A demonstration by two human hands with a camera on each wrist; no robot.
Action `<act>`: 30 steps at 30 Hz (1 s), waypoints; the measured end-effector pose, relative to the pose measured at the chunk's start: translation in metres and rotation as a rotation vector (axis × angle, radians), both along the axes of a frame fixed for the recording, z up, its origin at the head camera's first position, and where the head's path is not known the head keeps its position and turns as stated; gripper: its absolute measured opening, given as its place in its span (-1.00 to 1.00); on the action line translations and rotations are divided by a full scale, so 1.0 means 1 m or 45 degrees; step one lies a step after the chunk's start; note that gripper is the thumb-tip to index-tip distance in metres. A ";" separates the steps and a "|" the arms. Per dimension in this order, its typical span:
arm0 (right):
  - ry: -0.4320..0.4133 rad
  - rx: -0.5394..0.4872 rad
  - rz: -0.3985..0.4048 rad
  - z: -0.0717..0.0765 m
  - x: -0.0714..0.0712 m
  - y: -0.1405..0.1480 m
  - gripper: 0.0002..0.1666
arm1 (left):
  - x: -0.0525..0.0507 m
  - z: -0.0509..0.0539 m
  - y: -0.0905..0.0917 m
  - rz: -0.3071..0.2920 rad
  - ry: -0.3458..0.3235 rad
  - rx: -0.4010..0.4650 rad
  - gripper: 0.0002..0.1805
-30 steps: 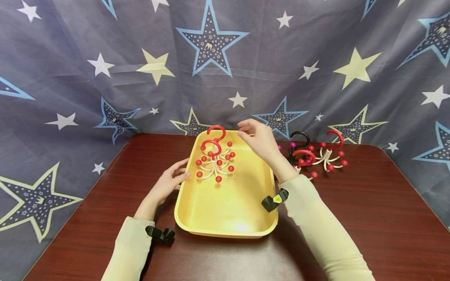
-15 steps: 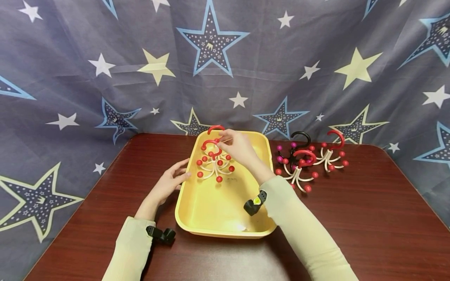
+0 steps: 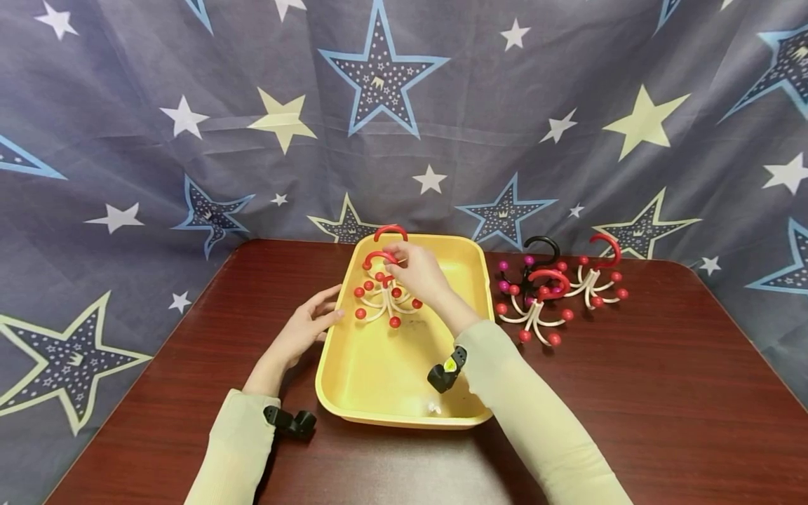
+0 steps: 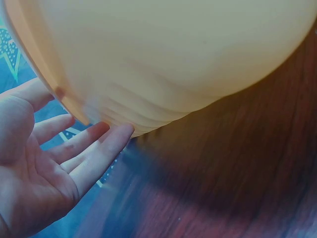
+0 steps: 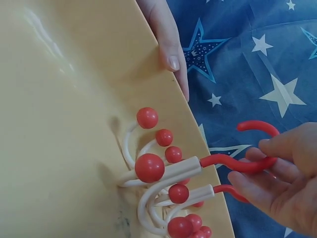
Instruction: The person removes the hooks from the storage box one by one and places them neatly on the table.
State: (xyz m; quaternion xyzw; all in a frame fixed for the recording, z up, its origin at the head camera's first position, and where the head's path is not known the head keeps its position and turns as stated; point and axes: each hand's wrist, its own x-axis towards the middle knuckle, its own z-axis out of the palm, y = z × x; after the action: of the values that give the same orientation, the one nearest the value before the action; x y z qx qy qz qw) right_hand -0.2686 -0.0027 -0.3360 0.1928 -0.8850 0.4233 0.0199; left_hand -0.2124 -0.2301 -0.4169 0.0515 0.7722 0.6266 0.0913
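Inside the yellow tray [image 3: 404,421], near its left end at the back, two white-armed hangers with red balls [image 3: 394,322] and red hooks stand close together. My right hand [image 3: 419,272] pinches the front hanger's red hook [image 5: 225,161] between thumb and fingers [image 5: 277,171]; the second red hook runs behind the fingertips in the right wrist view. My left hand [image 3: 299,330] touches the tray's left side, thumb at the rim, its fingers [image 4: 94,153] extended against the outer wall [image 4: 163,74].
Right of the tray on the brown table [image 3: 663,379] are two more red-hooked hangers [image 3: 535,312] [image 3: 590,280] and one black hanger [image 3: 541,245] with magenta balls, bunched together. A star-patterned cloth [image 3: 404,175] hangs behind the table.
My right hand has moved left and down from above the tray's back right to the front hanger's hook and grips it. The left hand has stayed at the tray's side.
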 end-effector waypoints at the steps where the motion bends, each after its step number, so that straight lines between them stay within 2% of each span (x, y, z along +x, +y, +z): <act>1: 0.002 0.002 -0.001 0.000 0.000 0.000 -0.63 | 0.000 0.000 0.000 0.001 -0.001 -0.001 -0.35; 12: 0.023 -0.018 -0.019 0.001 0.003 0.000 -0.71 | 0.000 0.000 0.000 0.003 0.001 0.002 -0.33; 30: 0.129 -0.107 0.014 0.024 0.024 0.018 -0.71 | 0.000 0.000 -0.001 0.000 0.004 0.002 -0.34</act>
State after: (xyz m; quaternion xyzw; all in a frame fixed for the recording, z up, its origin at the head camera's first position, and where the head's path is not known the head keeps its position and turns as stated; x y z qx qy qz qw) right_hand -0.2448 0.0157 -0.3123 0.2176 -0.8633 0.4499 0.0704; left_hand -0.2123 -0.2307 -0.4171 0.0525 0.7719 0.6272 0.0898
